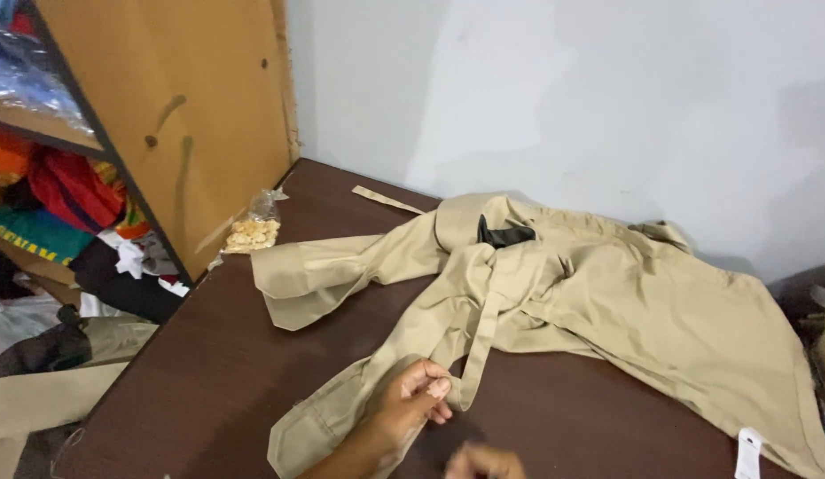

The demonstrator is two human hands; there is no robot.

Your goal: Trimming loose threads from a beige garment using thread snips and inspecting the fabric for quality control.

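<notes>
A beige long-sleeved garment (607,302) lies rumpled on a dark brown table (208,372), its sleeves spread to the left and toward me. My left hand (410,404) pinches the near sleeve beside a thin beige strap (477,355) that hangs from the garment. Only the fingertips of my right hand (483,461) show at the bottom edge, close to the left hand; what they hold is hidden. A black patch (505,234) shows at the collar. A white tag (747,452) hangs at the hem, lower right.
A clear bag of pale snacks (253,232) lies at the table's far left corner. A wooden shelf unit (173,115) with colourful folded cloth stands on the left. Beige cloth (40,399) lies below it. A white wall runs behind the table.
</notes>
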